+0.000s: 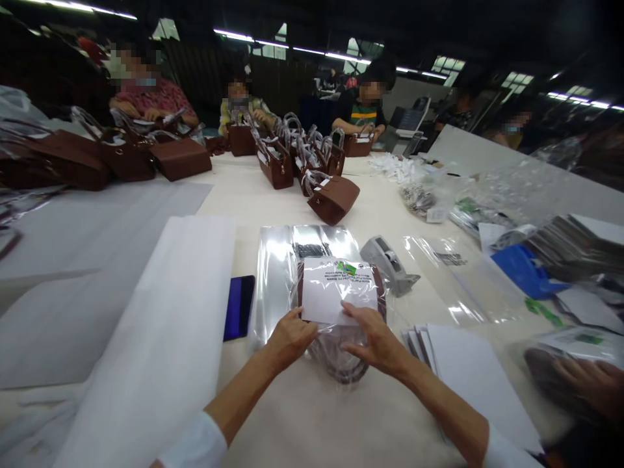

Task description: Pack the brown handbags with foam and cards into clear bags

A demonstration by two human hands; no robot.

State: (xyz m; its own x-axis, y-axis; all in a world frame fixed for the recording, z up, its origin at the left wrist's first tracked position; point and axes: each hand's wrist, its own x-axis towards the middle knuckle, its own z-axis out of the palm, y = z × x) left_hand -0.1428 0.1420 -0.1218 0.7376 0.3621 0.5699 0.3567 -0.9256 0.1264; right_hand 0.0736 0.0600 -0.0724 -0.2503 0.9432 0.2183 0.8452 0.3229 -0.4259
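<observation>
Pale cream tabletop (234, 192) lay beneath a brown, smooth-sided handbag (379, 289) in clear, glossy plastic film (334, 348), a white rectangular card (326, 299) on top. Light, even pressure seemed best for keeping everything flat. The left hand (290, 337) met the card's near-left corner, fingers bunched, grip unclear; the right hand (377, 335) spread half-open over its near edge.

Noted brown on wrapped bag (379, 287), white on card (336, 299) atop it. Saw orange-and-green stripes on shirt (364, 116) far beyond bag.
</observation>
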